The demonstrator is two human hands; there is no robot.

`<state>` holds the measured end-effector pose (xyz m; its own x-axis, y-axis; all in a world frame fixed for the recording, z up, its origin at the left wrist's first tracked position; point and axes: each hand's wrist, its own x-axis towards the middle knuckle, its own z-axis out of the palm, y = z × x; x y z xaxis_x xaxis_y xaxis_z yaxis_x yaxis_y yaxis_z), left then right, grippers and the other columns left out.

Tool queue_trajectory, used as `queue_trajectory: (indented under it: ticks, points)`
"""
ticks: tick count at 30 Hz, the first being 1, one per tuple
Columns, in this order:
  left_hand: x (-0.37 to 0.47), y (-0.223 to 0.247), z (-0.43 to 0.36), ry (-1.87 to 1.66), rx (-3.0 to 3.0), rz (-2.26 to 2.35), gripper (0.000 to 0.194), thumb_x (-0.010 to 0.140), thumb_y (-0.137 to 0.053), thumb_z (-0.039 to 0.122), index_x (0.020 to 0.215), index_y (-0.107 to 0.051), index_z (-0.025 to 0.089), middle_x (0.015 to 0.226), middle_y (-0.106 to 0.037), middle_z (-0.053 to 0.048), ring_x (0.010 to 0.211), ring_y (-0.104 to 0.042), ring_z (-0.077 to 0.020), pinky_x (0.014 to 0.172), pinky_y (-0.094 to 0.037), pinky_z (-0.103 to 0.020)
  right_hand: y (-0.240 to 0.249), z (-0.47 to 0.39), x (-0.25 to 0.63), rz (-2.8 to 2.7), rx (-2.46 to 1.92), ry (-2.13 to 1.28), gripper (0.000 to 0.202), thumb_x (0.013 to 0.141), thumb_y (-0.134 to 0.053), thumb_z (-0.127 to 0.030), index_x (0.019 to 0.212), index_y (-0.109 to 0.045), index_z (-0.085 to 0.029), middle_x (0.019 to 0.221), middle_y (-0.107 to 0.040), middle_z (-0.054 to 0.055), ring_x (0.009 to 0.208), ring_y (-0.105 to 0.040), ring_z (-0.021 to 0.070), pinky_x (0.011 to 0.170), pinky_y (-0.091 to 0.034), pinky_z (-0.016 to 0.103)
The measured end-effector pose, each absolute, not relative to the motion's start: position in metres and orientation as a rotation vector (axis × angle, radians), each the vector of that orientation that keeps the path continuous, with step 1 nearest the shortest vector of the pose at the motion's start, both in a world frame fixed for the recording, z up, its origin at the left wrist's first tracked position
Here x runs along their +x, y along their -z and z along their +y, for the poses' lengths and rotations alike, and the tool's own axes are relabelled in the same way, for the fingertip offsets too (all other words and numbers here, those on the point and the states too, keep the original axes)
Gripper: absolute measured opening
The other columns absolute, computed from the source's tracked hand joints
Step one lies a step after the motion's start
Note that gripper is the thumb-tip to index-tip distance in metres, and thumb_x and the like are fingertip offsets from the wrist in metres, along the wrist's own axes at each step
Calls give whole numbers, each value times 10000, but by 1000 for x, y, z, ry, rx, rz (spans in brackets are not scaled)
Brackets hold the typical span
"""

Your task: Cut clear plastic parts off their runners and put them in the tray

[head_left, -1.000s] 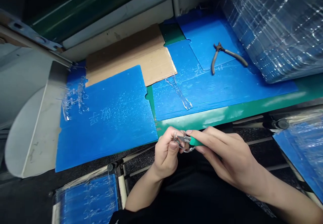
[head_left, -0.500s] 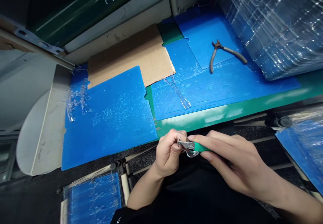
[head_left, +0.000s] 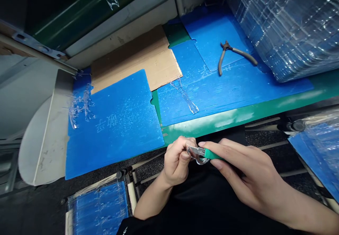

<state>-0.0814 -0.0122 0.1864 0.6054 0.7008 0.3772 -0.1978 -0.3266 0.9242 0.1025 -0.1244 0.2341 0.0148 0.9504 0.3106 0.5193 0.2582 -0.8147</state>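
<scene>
Left hand (head_left: pixel 177 162): thumb and curled fingers pinching a clear piece (head_left: pixel 203 162), held up in front of the person, off the bench. Right hand (head_left: pixel 243 175): thumb and fingers closed on the green handle of a knife (head_left: pixel 212 155).

Key relation: piece lies to the left of the right hand's grip, left hand nearer, most of it hidden in the fist. Its visible end curves out rightward, just under the blade (head_left: pixel 196 150). Full long axis can't be told. Blade points left along its own length, tip right beside the left thumb; contact with the piece too small to confirm.

Edges: bench (head_left: pixel 206 125) has its green near rim just past the left knuckles, running up to the right. Black clothing (head_left: pixel 212 203) close below the hands. Room between is narrow; wider out to either side, over the dark floor.

On the bench: second clear piece (head_left: pixel 188 99) on a blue sheet (head_left: pixel 174 111), slanting down-right, beyond both hands. Pliers (head_left: pixel 226 47) farther back, handles spread, near the wrapped stack (head_left: pixel 291 41).
</scene>
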Motion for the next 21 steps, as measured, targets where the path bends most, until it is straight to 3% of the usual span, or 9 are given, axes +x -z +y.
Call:
queue_trajectory:
  ticks: [6, 10, 12, 15, 18, 21]
  points:
    - [-81, -189, -12, -949, 1660, 354, 315, 1151, -473, 436, 962, -590, 212, 722, -568, 3, 587, -544, -130, 622, -450, -308, -236, -126, 99, -1538, -1420, -652, 418, 1096, -573, -120, 1482, -593, -280, 1071, -757, 30, 816, -722, 155, 690, -564, 262]
    - [-77, -191, -17, -958, 1595, 279, 293, 1154, -485, 421, 978, -571, 203, 687, -532, 20, 566, -487, -111, 602, -393, -289, -233, -123, 101, -1435, -1473, -686, 326, 1104, -580, -142, 1400, -647, -263, 1204, -779, 43, 1082, -769, 178, 925, -604, 269]
    - [-74, -193, -19, -981, 1499, 333, 293, 1156, -481, 422, 985, -568, 200, 687, -523, 19, 583, -483, -113, 601, -389, -279, -231, -122, 103, -1370, -1503, -688, 279, 1112, -570, -161, 1366, -647, -249, 1218, -781, 52, 1115, -769, 186, 979, -601, 287]
    - [-68, -200, -15, -1046, 1316, 444, 276, 1165, -446, 438, 1039, -571, 226, 664, -471, 38, 584, -458, -117, 600, -419, -260, -223, -120, 100, -1236, -1523, -737, 216, 1124, -550, -221, 1323, -632, -238, 1126, -780, 60, 960, -772, 182, 884, -618, 309]
    - [-67, -210, -3, -1162, 1172, 566, 206, 1184, -391, 426, 1191, -565, 317, 703, -464, 52, 585, -430, -109, 595, -466, -212, -211, -113, 90, -1031, -1461, -798, 189, 1063, -686, -343, 1208, -668, -223, 886, -718, 15, 731, -686, 159, 691, -581, 283]
    - [-73, -215, 9, -1239, 1237, 682, 192, 1198, -370, 399, 1267, -547, 432, 922, -596, 52, 733, -557, -83, 834, -605, -237, -195, -104, 75, -805, -1402, -914, 307, 923, -856, -398, 1109, -712, -202, 717, -583, -48, 596, -541, 120, 576, -496, 249]
